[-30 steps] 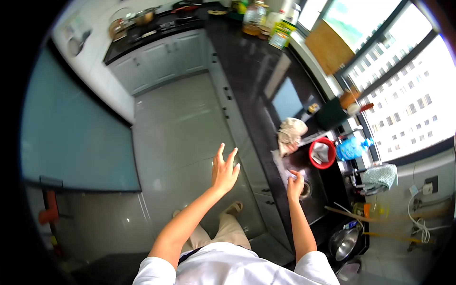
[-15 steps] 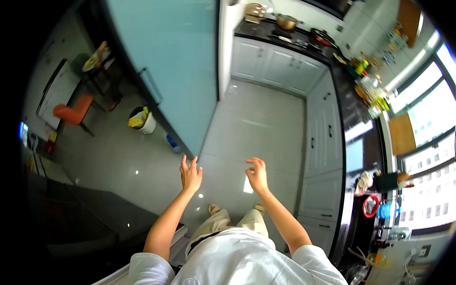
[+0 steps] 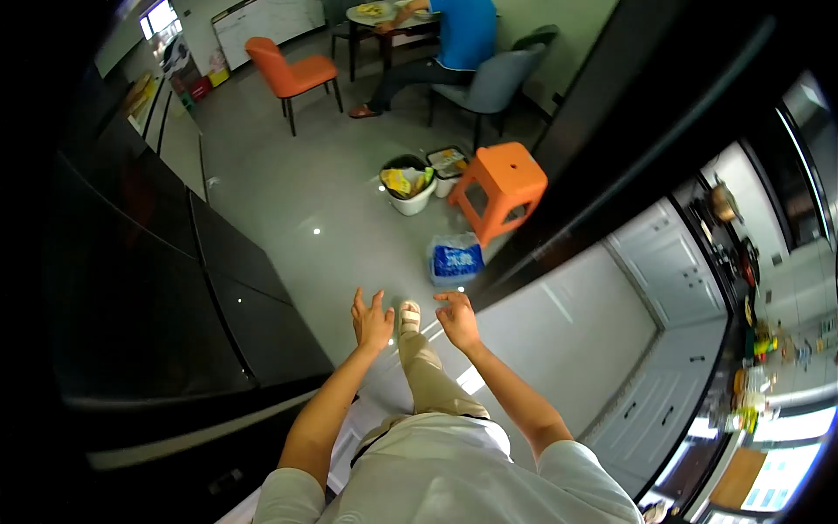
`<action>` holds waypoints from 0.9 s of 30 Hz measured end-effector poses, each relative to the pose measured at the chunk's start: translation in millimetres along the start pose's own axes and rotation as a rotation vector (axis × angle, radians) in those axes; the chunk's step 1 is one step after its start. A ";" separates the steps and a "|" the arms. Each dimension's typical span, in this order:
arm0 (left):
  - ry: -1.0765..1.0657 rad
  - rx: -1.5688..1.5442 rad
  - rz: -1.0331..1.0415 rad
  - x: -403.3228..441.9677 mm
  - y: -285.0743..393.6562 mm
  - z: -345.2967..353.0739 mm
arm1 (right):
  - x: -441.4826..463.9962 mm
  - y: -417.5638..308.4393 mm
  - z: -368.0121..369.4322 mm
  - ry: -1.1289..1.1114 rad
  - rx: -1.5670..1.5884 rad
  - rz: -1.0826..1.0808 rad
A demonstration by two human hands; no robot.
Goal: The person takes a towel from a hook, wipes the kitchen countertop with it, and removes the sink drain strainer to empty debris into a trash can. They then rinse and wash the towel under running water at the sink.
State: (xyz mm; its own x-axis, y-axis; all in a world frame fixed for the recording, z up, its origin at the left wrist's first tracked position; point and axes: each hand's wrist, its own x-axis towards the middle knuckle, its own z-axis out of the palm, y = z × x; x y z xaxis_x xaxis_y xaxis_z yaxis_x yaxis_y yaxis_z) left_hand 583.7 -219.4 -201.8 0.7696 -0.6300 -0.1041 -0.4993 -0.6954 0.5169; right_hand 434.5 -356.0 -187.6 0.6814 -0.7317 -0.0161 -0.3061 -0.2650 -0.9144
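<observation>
Both hands are released, fingers parted and loosely bent, well apart over the floor [image 3: 288, 201]. The left hand [image 3: 374, 321] shows its back; the right hand [image 3: 457, 320] has its fingers turned inward, and its palm is partly hidden. Nearest to them is a blue pack [image 3: 456, 260] on the floor beyond the right hand, clear of the fingers; the white marks on its label are too blurred to read. A dark door edge [image 3: 628, 192] runs just beside it, blocking part of the view to the right.

Behind the pack stands an orange stool [image 3: 506, 170]. Left of it are a white bin [image 3: 414, 203], with crumpled yellow matter inside that is hard to identify, and a smaller bin [image 3: 443, 187] partly covered by the first. Farther back, a person in a blue top [image 3: 467, 35] sits on a grey chair [image 3: 493, 87], head cut off by the top edge. The bench [image 3: 410, 17] before that person is cropped too, and the food on it is unclear. An orange chair [image 3: 292, 74] stands to the left. Only one sandal [image 3: 408, 316] of the wearer shows. At far right, bottles [image 3: 751, 384] blur together.
</observation>
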 end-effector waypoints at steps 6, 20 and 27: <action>0.059 -0.014 0.002 165.6 5.8 -20.6 | 177.5 26.9 73.9 0.030 -0.093 0.010; -0.241 0.006 0.179 446.7 15.9 19.2 | 427.0 120.6 87.3 0.355 0.165 0.563; -0.448 0.134 0.415 601.9 10.6 45.5 | 510.7 197.3 129.9 0.714 0.558 0.921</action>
State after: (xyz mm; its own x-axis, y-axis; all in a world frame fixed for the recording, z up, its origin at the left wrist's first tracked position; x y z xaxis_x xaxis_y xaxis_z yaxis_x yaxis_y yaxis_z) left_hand 1023.6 -621.7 -297.6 0.2736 -0.9207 -0.2784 -0.7888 -0.3804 0.4828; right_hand 808.5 -700.4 -428.8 -0.1881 -0.7209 -0.6670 -0.0350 0.6836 -0.7290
